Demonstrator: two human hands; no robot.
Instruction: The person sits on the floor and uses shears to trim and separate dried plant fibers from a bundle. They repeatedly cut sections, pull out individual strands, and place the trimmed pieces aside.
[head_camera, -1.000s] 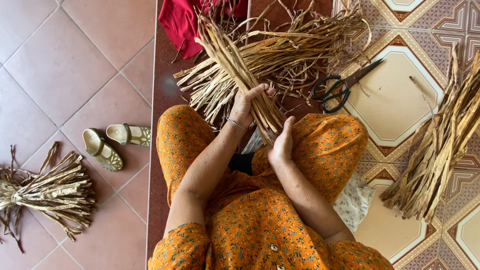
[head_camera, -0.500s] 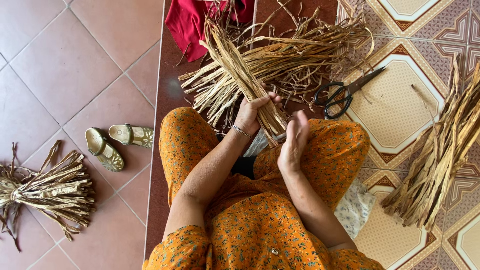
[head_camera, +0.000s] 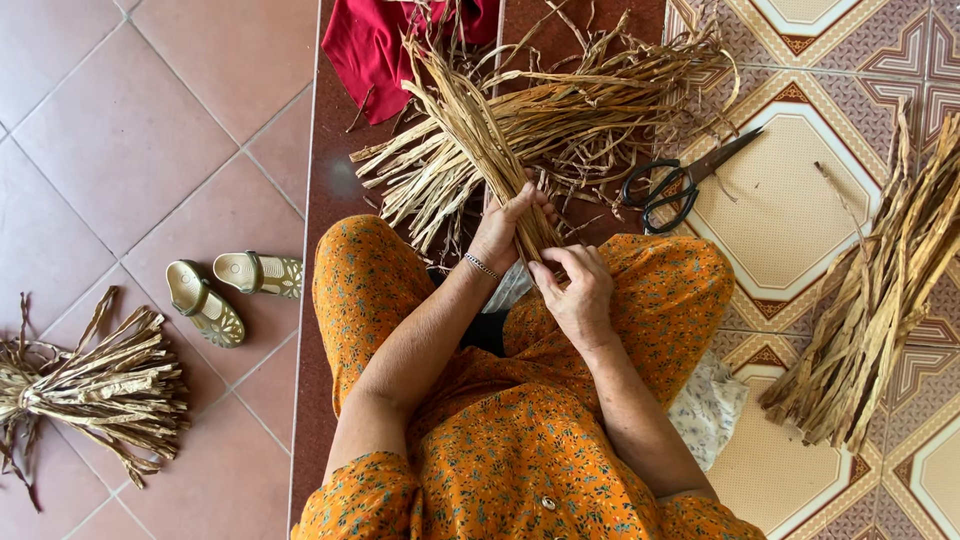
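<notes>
I sit on the floor in orange flowered clothes. My left hand (head_camera: 510, 228) grips a thin bundle of dried straw-coloured leaf strips (head_camera: 478, 130) near its lower end, the strips slanting up and to the left. Just below it, my right hand (head_camera: 578, 290) closes its fingers on the bundle's bottom end, over my right knee. A silver bracelet circles my left wrist. Behind the held bundle a loose heap of the same dried strips (head_camera: 590, 110) lies spread on the floor.
Black-handled scissors (head_camera: 680, 182) lie right of the heap on patterned tiles. A red cloth (head_camera: 375, 45) sits at the top. Another strip pile (head_camera: 880, 300) lies at right, a tied bundle (head_camera: 90, 390) at far left, and two sandals (head_camera: 225, 290) beside my left knee.
My right hand, held open beside the bundle half a second ago, has closed on its lower end. The left hand keeps its grip, and the view has tilted slightly.
</notes>
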